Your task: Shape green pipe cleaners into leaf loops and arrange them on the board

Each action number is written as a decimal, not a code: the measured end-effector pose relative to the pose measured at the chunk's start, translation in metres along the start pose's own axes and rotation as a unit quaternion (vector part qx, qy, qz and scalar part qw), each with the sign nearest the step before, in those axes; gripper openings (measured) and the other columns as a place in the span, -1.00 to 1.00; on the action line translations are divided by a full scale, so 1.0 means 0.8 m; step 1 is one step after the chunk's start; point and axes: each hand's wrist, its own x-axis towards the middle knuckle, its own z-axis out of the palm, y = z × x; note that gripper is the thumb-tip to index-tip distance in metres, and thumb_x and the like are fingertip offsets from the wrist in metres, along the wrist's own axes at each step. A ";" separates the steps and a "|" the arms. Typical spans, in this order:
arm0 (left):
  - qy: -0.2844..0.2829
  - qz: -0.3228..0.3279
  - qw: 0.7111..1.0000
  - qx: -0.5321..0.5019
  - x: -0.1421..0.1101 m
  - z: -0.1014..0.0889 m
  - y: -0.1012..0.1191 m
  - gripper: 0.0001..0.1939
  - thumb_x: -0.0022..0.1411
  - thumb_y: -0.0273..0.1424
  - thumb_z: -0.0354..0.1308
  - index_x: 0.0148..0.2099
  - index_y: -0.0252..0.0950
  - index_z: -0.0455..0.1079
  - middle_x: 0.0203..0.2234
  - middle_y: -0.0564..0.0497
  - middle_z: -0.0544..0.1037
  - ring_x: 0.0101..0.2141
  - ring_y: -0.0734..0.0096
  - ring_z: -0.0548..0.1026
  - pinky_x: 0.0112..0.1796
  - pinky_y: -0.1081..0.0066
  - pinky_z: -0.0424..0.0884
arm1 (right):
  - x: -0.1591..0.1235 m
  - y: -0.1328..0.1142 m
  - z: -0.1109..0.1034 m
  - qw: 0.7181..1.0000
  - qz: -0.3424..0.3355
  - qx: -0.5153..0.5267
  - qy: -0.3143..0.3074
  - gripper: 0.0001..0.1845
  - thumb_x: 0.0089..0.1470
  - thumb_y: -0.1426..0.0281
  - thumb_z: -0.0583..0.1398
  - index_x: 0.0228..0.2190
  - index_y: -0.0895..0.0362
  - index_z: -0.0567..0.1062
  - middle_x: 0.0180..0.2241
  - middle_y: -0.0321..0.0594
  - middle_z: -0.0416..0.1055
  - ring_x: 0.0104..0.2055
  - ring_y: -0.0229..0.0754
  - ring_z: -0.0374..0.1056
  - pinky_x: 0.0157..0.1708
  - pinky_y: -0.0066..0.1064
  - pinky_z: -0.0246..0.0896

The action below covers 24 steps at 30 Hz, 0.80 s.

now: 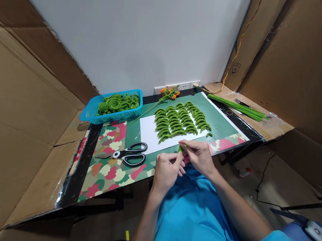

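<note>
Just over the table's front edge, my left hand [166,169] and my right hand [200,156] meet around a small fuzzy green pipe-cleaner piece [180,148]. Both sets of fingertips pinch it, and most of it is hidden by them. Beyond my hands, several columns of curved green pipe-cleaner pieces [175,121] lie on a white sheet [148,134] and partly on the green mat. One small loose curved piece [209,135] lies at the near right end of the columns. Left of my hands are scissors [127,154] with black and white handles, blades pointing left.
A blue plastic basket [92,119] of green pipe-cleaner pieces stands at the back left. An orange-and-green pipe-cleaner flower stem [170,94] lies near the wall. Long green pipe cleaners [239,107] lie at the right, beside a small dark tool [241,103]. Cardboard panels [18,71] flank the table.
</note>
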 end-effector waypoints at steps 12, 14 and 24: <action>-0.021 0.004 0.999 -0.050 -0.003 -0.003 0.001 -0.57 0.42 -0.05 0.21 -0.37 -0.26 0.38 -0.71 0.11 0.46 -0.71 0.48 0.42 -0.64 0.54 0.32 | 0.003 -0.010 -0.005 0.985 0.077 0.155 -0.023 -0.58 0.20 0.13 0.39 -0.02 0.12 0.67 -0.43 -0.27 0.56 -0.57 -0.25 0.43 -0.57 -0.45 0.39; -0.015 0.000 0.998 -0.063 -0.004 -0.002 0.001 -0.62 0.40 -0.04 0.23 -0.27 -0.25 0.39 -0.69 0.14 0.46 -0.70 0.47 0.42 -0.66 0.55 0.31 | 0.002 -0.009 -0.007 0.981 0.091 0.169 -0.020 -0.59 0.16 0.12 0.42 -0.06 0.13 0.67 -0.48 -0.29 0.55 -0.60 -0.24 0.43 -0.60 -0.45 0.41; -0.026 0.024 0.999 -0.021 -0.009 -0.004 -0.001 -0.60 0.48 -0.08 0.14 -0.27 -0.28 0.50 -0.60 0.10 0.51 -0.70 0.54 0.37 -0.61 0.52 0.26 | 0.004 -0.015 -0.009 0.982 0.083 0.165 0.036 -0.68 0.06 0.18 0.49 -0.21 0.12 0.70 -0.45 -0.25 0.62 -0.56 -0.18 0.54 -0.60 -0.42 0.51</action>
